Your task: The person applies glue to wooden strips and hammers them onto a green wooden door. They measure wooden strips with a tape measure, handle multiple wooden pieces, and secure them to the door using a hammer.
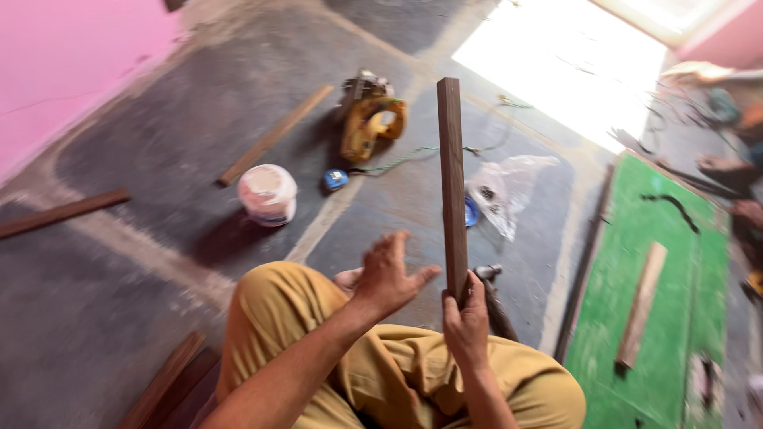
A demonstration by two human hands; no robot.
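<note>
Mustard-yellow trousers (397, 381) fill the bottom of the view, knees drawn up as the person sits on the grey concrete floor (119, 302). Just above the right knee, the right hand (466, 322) is clenched around the lower end of a dark wooden strip (453, 183), which stands almost upright and reaches toward the middle of the floor. The left hand (388, 274) hovers just beside the strip without touching it, its fingers spread and released, holding nothing. Behind the right hand, close to the strip's lower end, lies a dark-handled tool with a metal head (491, 298), probably a hammer; blur hides its detail.

Farther out on the floor stands a small white tub (268, 193), and near it lies a blue round object (335, 180). Beyond them rests a yellow power saw (368, 119) with a green cord (405, 156) trailing from it toward the strip. A crumpled clear plastic bag (509, 187) lies just right of the strip, with a blue lid (471, 212) at its edge. A pale wooden batten (274, 135) lies diagonally near the saw, and another dark length of wood (62, 213) lies by the left edge, under the pink wall (63, 56). Stacked dark boards (163, 385) sit at the bottom left corner.

Along the right side lies a green board (675, 262), carrying a short light wooden piece (642, 306).
</note>
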